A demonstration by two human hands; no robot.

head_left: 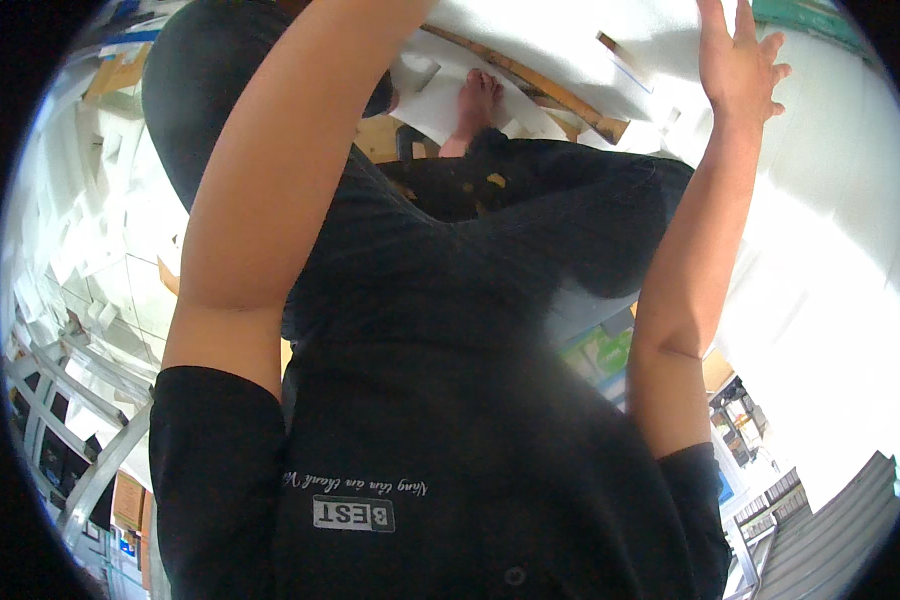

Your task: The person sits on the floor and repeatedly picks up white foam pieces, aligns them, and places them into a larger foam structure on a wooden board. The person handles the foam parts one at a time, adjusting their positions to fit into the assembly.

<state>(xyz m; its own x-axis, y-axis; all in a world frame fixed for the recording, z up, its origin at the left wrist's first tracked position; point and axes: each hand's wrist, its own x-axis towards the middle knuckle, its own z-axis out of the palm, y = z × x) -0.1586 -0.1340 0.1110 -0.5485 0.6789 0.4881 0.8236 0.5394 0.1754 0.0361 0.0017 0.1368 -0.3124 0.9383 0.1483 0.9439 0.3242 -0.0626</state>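
Observation:
My right hand (742,65) is at the upper right with its fingers spread and nothing between them. It lies against or just over a large white sheet or block (840,160), which looks like foam; contact is hard to tell. My left forearm (290,140) reaches up past the top edge, so the left hand itself is out of the picture. Between the arms, a narrow brown wooden strip (530,80) slants across white material. A small dark slot or piece (610,45) shows on the white surface nearer the right hand.
My bare foot (478,100) rests below the wooden strip. White scraps (45,280) litter the tiled floor at left, near a metal rack (110,470) and a cardboard box (128,500). A green edge (810,20) runs along the top right. Grey corrugated metal (840,540) stands lower right.

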